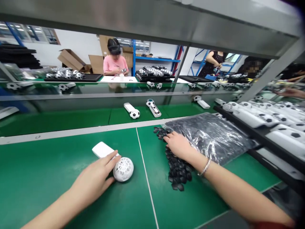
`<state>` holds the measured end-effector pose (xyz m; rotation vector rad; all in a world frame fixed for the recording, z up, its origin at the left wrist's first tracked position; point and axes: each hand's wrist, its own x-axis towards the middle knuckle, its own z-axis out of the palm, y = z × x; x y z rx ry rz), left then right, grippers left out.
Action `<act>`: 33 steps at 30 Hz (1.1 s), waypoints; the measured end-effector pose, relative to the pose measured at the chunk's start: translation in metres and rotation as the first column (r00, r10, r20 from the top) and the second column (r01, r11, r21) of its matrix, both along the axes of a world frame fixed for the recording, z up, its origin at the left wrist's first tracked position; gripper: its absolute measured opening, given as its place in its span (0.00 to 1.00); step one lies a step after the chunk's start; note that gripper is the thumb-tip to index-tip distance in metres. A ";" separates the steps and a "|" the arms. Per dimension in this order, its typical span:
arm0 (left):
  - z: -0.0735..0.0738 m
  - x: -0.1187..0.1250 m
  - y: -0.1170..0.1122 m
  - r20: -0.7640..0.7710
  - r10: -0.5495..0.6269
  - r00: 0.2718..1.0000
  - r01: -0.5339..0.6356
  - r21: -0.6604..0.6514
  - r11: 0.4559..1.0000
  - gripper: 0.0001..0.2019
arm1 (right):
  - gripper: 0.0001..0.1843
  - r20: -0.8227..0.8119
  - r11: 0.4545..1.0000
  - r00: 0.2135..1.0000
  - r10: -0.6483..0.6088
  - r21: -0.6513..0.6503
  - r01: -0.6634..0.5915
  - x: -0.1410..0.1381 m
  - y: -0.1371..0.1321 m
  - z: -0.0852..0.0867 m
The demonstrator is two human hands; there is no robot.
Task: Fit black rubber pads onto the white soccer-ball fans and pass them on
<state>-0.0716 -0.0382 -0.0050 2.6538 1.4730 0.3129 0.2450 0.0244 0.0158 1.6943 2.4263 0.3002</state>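
Observation:
A white handheld fan (119, 163) with a bare ball-shaped lattice head lies on the green bench mat (47, 171). My left hand (94, 179) rests on it, fingers curled round the neck between the flat handle and the head. My right hand (177, 146) lies palm down on a heap of small black pieces (177, 171), fingertips bent into the pile near its far end. What those fingertips pinch is hidden. A clear plastic bag (209, 135) holding more black pieces lies just right of the heap.
Two finished football-patterned fans (143, 110) lie on the conveyor strip behind. Black trays of finished fans (267, 119) stand at the right. A metal shelf (152, 22) spans overhead. Across the line a person in pink (115, 63) sits working; others stand farther right.

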 end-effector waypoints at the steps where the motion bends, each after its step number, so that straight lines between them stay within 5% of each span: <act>1: 0.006 0.007 0.005 -0.056 -0.045 0.997 0.048 0.057 0.997 0.21 | 0.12 0.004 1.000 1.000 -0.014 0.017 0.014 0.000 -0.002 -0.003; 4: 0.023 0.028 0.019 -0.141 -0.160 0.977 0.180 0.137 0.974 0.12 | 0.15 -0.016 0.998 0.999 -0.041 0.043 0.042 -0.002 0.003 -0.009; 7: 0.025 0.048 0.026 -0.123 -0.201 0.972 0.208 0.046 0.977 0.17 | 0.14 -0.035 0.998 0.999 -0.040 0.047 0.042 -0.003 0.007 -0.013; 15: 0.009 0.084 0.018 -0.212 0.160 0.964 -0.174 -0.051 0.983 0.28 | 0.12 -0.103 0.999 0.994 0.035 -0.026 -0.038 0.008 0.001 -0.018; 21: 0.017 0.083 0.017 -0.078 0.159 0.984 -0.176 -0.345 0.922 0.37 | 0.08 -0.164 0.993 0.981 0.101 -0.052 -0.111 0.014 0.004 -0.018; 29: 0.012 0.091 0.006 -0.059 0.197 0.979 -0.205 -0.187 0.961 0.32 | 0.10 -0.222 0.978 0.955 0.198 -0.024 -0.208 -0.001 0.004 -0.022; 33: 0.013 0.090 0.006 -0.070 0.170 0.983 -0.180 -0.175 0.968 0.32 | 0.14 -0.272 0.987 0.949 0.159 0.023 -0.159 -0.007 0.007 -0.028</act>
